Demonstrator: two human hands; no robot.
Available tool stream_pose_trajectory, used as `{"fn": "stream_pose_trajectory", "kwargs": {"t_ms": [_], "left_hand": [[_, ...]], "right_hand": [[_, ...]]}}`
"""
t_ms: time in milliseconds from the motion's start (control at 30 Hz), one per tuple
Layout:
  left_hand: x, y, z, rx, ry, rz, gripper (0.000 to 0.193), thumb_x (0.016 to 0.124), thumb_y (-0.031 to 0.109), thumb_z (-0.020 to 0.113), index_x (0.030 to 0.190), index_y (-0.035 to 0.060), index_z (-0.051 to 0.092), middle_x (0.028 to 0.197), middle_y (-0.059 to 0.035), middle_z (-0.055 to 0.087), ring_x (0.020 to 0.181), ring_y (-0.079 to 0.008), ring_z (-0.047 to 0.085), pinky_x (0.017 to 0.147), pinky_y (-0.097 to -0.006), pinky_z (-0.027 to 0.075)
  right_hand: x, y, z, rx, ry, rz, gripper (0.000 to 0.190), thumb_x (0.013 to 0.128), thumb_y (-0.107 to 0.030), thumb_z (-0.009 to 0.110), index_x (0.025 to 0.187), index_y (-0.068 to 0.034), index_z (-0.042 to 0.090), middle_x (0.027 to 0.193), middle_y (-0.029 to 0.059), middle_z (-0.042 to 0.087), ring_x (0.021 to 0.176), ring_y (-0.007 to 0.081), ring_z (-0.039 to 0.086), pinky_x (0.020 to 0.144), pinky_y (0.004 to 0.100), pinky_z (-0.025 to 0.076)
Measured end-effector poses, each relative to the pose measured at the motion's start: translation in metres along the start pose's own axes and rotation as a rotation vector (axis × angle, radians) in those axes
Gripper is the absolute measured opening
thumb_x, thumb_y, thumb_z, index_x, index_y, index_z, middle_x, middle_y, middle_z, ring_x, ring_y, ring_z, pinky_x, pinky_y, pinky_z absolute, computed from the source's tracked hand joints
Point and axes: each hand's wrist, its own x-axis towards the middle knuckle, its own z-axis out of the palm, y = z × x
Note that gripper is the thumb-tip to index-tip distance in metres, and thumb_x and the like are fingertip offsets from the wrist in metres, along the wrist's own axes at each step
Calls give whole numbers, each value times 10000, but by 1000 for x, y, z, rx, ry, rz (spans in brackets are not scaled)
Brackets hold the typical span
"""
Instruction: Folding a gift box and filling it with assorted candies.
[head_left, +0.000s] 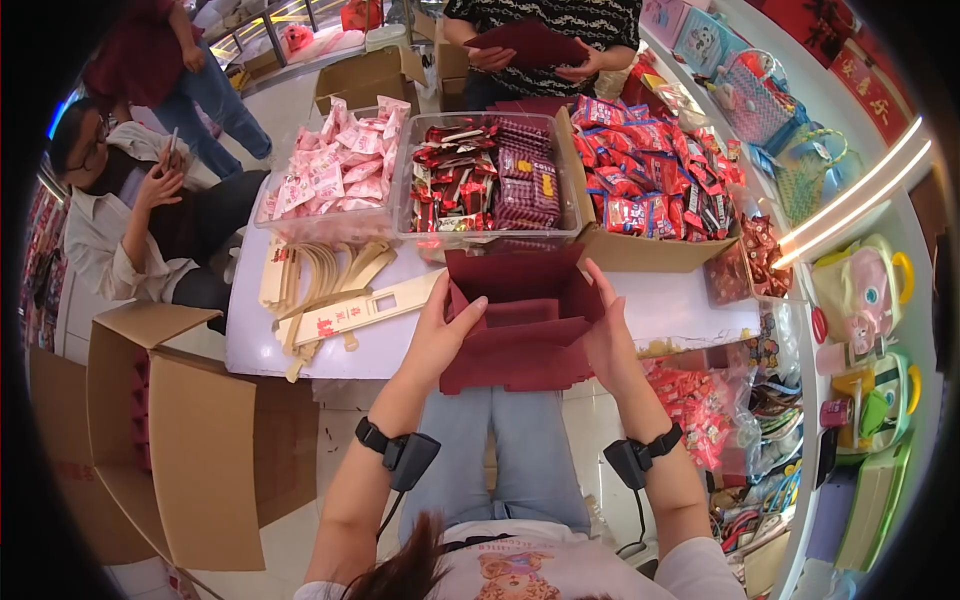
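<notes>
A dark red folded-card box (517, 352) stands open at the top between my hands, over the table's near edge. My left hand (442, 326) grips its left side, the thumb over the rim. My right hand (611, 337) lies against its right side with fingers extended; whether it grips is unclear. Left of the box lie cream card strips (360, 311) with red print, some curved. Behind stand a clear tub of pink packets (337, 165), a clear tub of red and purple wrapped snacks (487, 176), and a carton of red and blue packets (645, 172).
A large open cardboard carton (202, 457) stands on the floor at left. A seated person (120, 210) holds a phone; another person (540, 52) across the table holds dark red card. Shelves with bags (862, 292) line the right, above bagged red packets (690, 412).
</notes>
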Motion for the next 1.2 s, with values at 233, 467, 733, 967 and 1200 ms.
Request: {"fn": "stream_pose_trajectory", "kwargs": {"t_ms": [233, 467, 733, 967, 1200], "left_hand": [[3, -4, -5, 60, -104, 48, 601, 984, 125, 607, 1503, 17, 324, 1384, -82, 511, 1260, -158, 497, 1061, -296, 399], [-15, 32, 1, 185, -124, 80, 775, 848, 109, 762, 1482, 17, 326, 1361, -115, 518, 1278, -195, 490, 1076, -336, 397], [-18, 36, -6, 129, -211, 25, 680, 810, 10, 585, 1456, 12, 372, 1354, -113, 524, 1256, -210, 516, 1064, -342, 408], [-8, 21, -25, -76, 17, 40, 484, 971, 121, 511, 1436, 0, 454, 1427, -127, 500, 1338, -178, 441, 1124, -320, 337], [-21, 16, 8, 51, 28, 150, 594, 1013, 199, 563, 1513, 49, 278, 1509, -158, 373, 1380, -229, 391, 1142, -356, 306]], "right_hand": [[-5, -2, -1, -248, 178, 234, 597, 1032, -243, 522, 1531, -32, 270, 1544, 126, 339, 1435, 221, 322, 1182, 351, 246], [-5, -14, 15, -251, 104, 129, 648, 947, -146, 655, 1490, -31, 322, 1456, 140, 417, 1384, 228, 381, 1151, 360, 302], [4, -35, 22, -411, -84, 139, 633, 881, -96, 654, 1436, -30, 357, 1439, 128, 423, 1398, 227, 357, 1155, 377, 295], [2, -40, 11, -124, -90, 132, 606, 872, -137, 482, 1454, -25, 355, 1474, 147, 405, 1432, 261, 318, 1191, 392, 229], [1, -31, 32, -617, 202, 95, 596, 916, -32, 488, 1487, -57, 320, 1441, 178, 430, 1387, 264, 383, 1151, 370, 278]]}}
